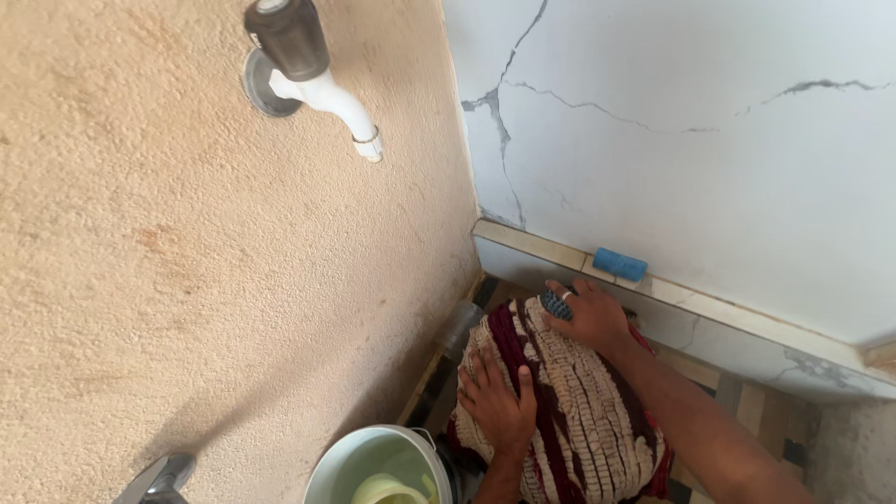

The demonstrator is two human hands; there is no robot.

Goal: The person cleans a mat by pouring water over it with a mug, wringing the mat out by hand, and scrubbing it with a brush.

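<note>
A shaggy cream and maroon striped mat [569, 411] lies bunched on the floor in the corner below me. My left hand [497, 397] presses flat on its near left part, fingers spread. My right hand [590, 315] rests on the mat's far end and is closed on a small blue scrubbing brush [556, 303], whose bristles show by the fingers. A ring sits on one finger of the right hand.
A white tap with a dark handle [308, 70] sticks out of the rough beige wall above. A blue bar-shaped object [620, 264] lies on the tiled ledge [728, 313] under the marble-look wall. A pale bucket with a yellow scoop [378, 471] stands at the lower left.
</note>
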